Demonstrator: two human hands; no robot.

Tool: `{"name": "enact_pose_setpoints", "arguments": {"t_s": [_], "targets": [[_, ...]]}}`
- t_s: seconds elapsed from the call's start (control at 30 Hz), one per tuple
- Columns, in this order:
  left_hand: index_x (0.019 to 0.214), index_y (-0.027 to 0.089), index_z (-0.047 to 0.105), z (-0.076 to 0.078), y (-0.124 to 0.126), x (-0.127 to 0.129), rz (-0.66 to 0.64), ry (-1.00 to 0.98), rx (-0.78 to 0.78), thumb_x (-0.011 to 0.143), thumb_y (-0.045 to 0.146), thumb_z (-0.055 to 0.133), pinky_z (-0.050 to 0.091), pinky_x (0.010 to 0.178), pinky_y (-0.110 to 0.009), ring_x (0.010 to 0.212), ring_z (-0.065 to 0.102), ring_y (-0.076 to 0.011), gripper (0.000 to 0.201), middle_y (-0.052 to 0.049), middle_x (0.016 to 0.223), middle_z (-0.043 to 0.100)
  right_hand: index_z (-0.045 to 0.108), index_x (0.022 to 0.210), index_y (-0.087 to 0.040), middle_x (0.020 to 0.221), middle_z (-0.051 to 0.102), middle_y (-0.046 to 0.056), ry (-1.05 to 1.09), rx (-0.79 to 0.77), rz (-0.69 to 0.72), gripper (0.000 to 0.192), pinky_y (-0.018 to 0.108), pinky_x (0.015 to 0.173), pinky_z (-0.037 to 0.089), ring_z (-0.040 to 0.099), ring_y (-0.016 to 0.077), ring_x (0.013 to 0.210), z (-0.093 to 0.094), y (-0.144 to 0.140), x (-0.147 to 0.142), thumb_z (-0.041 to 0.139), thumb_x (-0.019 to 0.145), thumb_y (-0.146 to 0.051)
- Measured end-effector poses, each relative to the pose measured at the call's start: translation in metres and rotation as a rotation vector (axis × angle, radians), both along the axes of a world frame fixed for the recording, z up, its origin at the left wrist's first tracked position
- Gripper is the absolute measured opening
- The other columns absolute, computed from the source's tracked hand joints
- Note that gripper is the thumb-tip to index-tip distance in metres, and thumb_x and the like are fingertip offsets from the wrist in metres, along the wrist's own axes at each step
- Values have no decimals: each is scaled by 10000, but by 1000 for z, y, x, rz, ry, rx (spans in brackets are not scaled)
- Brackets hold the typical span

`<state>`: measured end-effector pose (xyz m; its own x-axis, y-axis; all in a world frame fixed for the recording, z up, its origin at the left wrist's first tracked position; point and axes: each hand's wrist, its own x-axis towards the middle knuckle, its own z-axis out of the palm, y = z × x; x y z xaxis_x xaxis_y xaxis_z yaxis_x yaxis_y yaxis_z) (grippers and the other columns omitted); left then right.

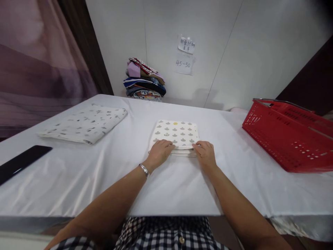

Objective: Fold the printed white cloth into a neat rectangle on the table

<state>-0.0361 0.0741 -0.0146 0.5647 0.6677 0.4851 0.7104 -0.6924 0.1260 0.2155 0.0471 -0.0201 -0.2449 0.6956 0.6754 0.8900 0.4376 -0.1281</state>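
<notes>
A white cloth with small grey prints and one yellow mark lies folded into a layered rectangle in the middle of the table. At its near left corner, my left hand has its fingers closed on the edge of the top layer. My right hand pinches the same edge near the right corner. The edge is slightly raised, and lower layers show beneath it between my hands. A silver bracelet circles my left wrist.
A white-covered table spans the view. To the left lie another folded printed cloth and a black flat object. A red perforated basket stands on the right. Folded fabrics are stacked by the back wall, below paper signs.
</notes>
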Motion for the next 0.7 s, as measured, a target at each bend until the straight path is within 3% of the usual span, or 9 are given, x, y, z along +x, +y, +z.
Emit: {"name": "enact_pose_setpoints", "arguments": {"t_s": [0.1, 0.33, 0.5, 0.7], "targets": [[1037, 239, 634, 0, -2, 1, 34, 24, 62, 899, 154, 409, 396, 796, -352, 978, 519, -209, 278, -63, 1062, 624, 657, 1004, -293, 933, 616, 39, -17, 29, -19, 270, 357, 814, 327, 505, 194, 902, 2, 3, -1, 467, 879, -147], [1001, 224, 636, -1, -13, 3, 38, 108, 44, 890, 153, 440, 398, 770, -341, 912, 516, -204, 236, -56, 954, 616, 661, 1024, -279, 921, 623, 40, -98, -76, 79, 303, 357, 800, 331, 499, 189, 885, -14, 0, 5, 466, 865, -109], [1080, 213, 596, -4, -16, 0, 13, 80, 18, 877, 108, 436, 405, 805, -364, 945, 523, -211, 279, -61, 993, 617, 658, 1035, -262, 925, 623, 41, -92, -68, 83, 330, 362, 819, 349, 505, 188, 883, -15, -5, 4, 443, 862, -82], [1164, 204, 552, -8, -16, -23, -26, 97, 33, 891, 97, 392, 407, 882, -369, 1019, 526, -196, 334, -65, 1143, 600, 638, 1081, -226, 967, 607, 63, -73, -99, 106, 341, 377, 849, 358, 507, 193, 917, -12, -9, 2, 447, 838, -81]]}}
